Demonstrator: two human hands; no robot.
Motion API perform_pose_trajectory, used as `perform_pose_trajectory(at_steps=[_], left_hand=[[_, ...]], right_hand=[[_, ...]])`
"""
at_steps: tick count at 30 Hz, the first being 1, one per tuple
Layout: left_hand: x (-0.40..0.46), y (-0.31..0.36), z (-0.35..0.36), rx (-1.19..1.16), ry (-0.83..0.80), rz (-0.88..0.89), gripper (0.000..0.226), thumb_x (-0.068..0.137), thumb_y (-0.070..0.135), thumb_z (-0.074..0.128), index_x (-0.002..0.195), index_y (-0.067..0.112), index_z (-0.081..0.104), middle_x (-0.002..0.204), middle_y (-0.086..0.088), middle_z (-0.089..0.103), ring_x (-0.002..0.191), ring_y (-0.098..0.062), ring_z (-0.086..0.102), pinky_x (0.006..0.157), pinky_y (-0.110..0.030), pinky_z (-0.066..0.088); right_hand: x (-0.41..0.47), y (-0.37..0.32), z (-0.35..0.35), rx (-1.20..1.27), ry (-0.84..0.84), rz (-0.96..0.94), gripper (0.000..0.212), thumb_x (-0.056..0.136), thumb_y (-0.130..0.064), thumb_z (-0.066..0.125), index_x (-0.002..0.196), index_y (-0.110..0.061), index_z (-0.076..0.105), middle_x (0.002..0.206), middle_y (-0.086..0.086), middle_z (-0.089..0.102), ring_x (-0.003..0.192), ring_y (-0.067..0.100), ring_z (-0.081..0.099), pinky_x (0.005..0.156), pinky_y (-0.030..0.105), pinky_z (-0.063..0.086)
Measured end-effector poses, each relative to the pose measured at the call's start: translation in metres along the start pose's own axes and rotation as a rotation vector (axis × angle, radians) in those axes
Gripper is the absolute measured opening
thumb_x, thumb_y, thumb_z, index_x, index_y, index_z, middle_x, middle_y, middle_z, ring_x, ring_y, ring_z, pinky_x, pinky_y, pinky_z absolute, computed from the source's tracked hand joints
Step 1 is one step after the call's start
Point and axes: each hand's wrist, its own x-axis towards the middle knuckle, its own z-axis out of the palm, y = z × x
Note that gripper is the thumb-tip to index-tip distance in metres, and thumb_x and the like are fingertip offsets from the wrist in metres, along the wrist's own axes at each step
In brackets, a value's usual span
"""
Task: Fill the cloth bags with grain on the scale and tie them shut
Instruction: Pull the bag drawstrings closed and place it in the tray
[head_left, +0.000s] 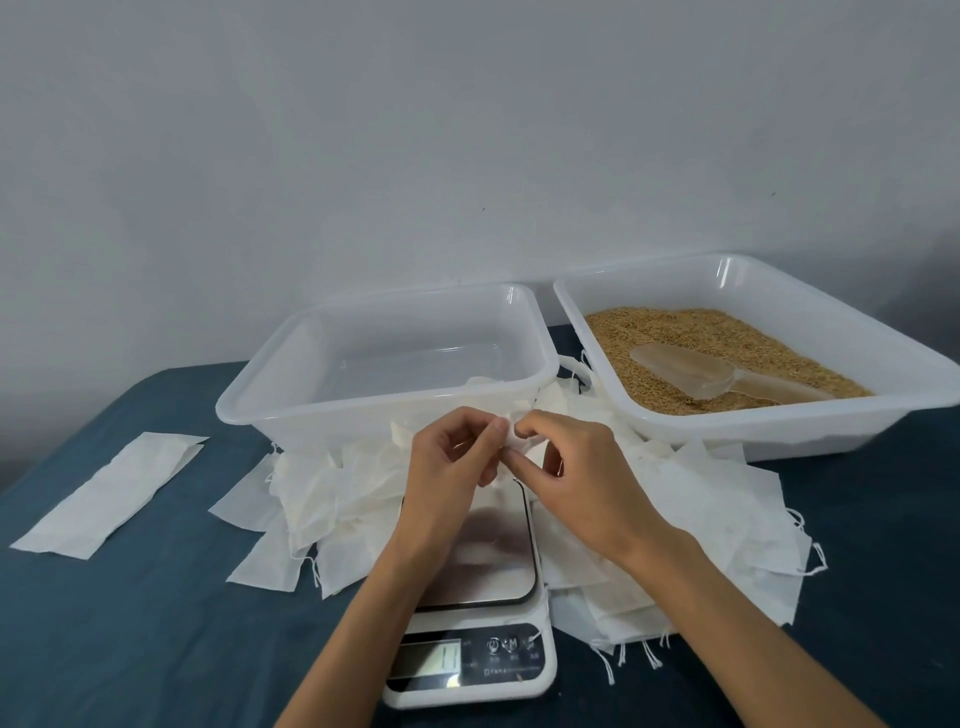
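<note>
Above the steel plate of the kitchen scale (488, 561), my left hand (452, 478) and my right hand (576, 483) both pinch the top of one small white cloth bag (519, 441). The hands hide most of that bag. Loose flat cloth bags (332, 493) lie heaped to the left of the scale, and more cloth bags (727, 519) lie to its right, drawstrings trailing. Brown grain (691, 343) fills the white tray (779, 431) at the back right, with a clear plastic scoop (696, 371) lying in it.
A clear white tray (363, 410) stands behind the scale, with a scrap of white cloth in its near right corner. A long white cloth strip (109, 493) lies at the left on the dark blue table cover (130, 623). A grey wall rises behind.
</note>
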Motion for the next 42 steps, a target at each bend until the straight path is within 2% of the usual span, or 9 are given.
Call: perform_pose_trajectory(at_steps=[5,11,15,18,21,25,30,35,42], left_hand=[[0.000,-0.006,0.001,0.021,0.003,-0.028,0.018,0.102,0.011,0.065,0.087,0.002,0.069,0.067,-0.007,0.057,0.060,-0.018,0.046,0.057,-0.026,0.041],[0.005,-0.014,-0.010,0.101,0.058,-0.020,0.017,0.101,0.010,0.066,0.086,0.005,0.070,0.064,0.003,0.059,0.058,-0.011,0.049,0.056,-0.021,0.043],[0.008,-0.016,-0.019,0.146,0.109,-0.030,0.018,0.100,0.009,0.066,0.083,0.009,0.070,0.063,0.004,0.058,0.058,-0.011,0.048,0.057,-0.022,0.042],[0.010,-0.012,-0.028,0.167,0.184,-0.010,0.017,0.100,0.011,0.067,0.084,0.010,0.070,0.066,0.004,0.059,0.060,-0.011,0.050,0.060,-0.023,0.043],[0.006,-0.001,-0.027,0.179,0.093,0.058,0.016,0.095,0.032,0.071,0.106,0.021,0.074,0.096,0.010,0.073,0.085,-0.006,0.066,0.075,-0.020,0.052],[-0.004,-0.001,-0.016,0.344,-0.215,-0.008,0.077,0.071,0.045,0.089,0.140,0.043,0.055,0.136,0.016,0.063,0.129,-0.007,0.059,0.104,-0.026,0.050],[-0.004,-0.002,-0.016,0.433,-0.132,0.119,0.054,0.081,0.025,0.082,0.130,0.034,0.062,0.121,0.014,0.068,0.121,-0.010,0.060,0.099,-0.017,0.043],[-0.008,0.000,-0.008,0.570,-0.018,0.238,0.045,0.077,0.024,0.073,0.121,0.022,0.064,0.113,0.008,0.065,0.108,-0.015,0.059,0.095,-0.040,0.049],[-0.014,0.007,-0.006,0.374,-0.074,0.100,0.035,0.086,0.026,0.072,0.119,0.026,0.058,0.105,0.009,0.071,0.099,-0.017,0.067,0.085,-0.036,0.056]], right_hand=[[0.000,0.002,-0.001,-0.087,-0.030,-0.032,0.035,0.100,-0.041,0.058,0.070,-0.026,0.045,0.061,-0.020,0.052,0.053,0.015,0.047,0.050,0.027,0.036],[0.001,-0.001,-0.004,0.075,-0.004,0.013,0.025,0.104,-0.036,0.052,0.080,-0.034,0.046,0.056,-0.009,0.051,0.049,0.017,0.048,0.053,0.036,0.046],[0.004,-0.007,-0.008,0.304,0.043,0.109,0.026,0.104,-0.035,0.052,0.079,-0.031,0.054,0.061,-0.015,0.059,0.040,0.017,0.053,0.047,0.017,0.040],[0.004,-0.009,-0.012,0.429,0.020,0.173,0.026,0.103,-0.037,0.055,0.082,-0.027,0.064,0.057,-0.015,0.057,0.044,0.017,0.054,0.049,0.014,0.038],[0.004,-0.011,-0.014,0.501,-0.010,0.193,0.025,0.103,-0.038,0.056,0.084,-0.027,0.067,0.058,-0.014,0.058,0.044,0.019,0.057,0.048,0.015,0.037],[0.005,-0.010,-0.013,0.537,-0.044,0.172,0.027,0.102,-0.041,0.056,0.086,-0.021,0.067,0.058,0.004,0.052,0.048,0.015,0.058,0.048,0.023,0.039],[0.010,-0.011,-0.017,0.408,-0.212,0.153,0.032,0.096,-0.060,0.054,0.089,-0.034,0.073,0.085,-0.003,0.072,0.070,0.007,0.063,0.056,0.015,0.041],[0.030,-0.023,-0.032,0.410,-0.421,0.230,0.074,0.082,-0.088,0.034,0.099,-0.028,0.075,0.084,0.001,0.073,0.074,0.012,0.069,0.051,0.027,0.050],[0.056,-0.053,-0.054,0.260,-0.616,0.298,0.089,0.073,-0.089,0.025,0.115,-0.026,0.071,0.090,-0.007,0.077,0.064,0.029,0.071,0.049,0.024,0.046]])
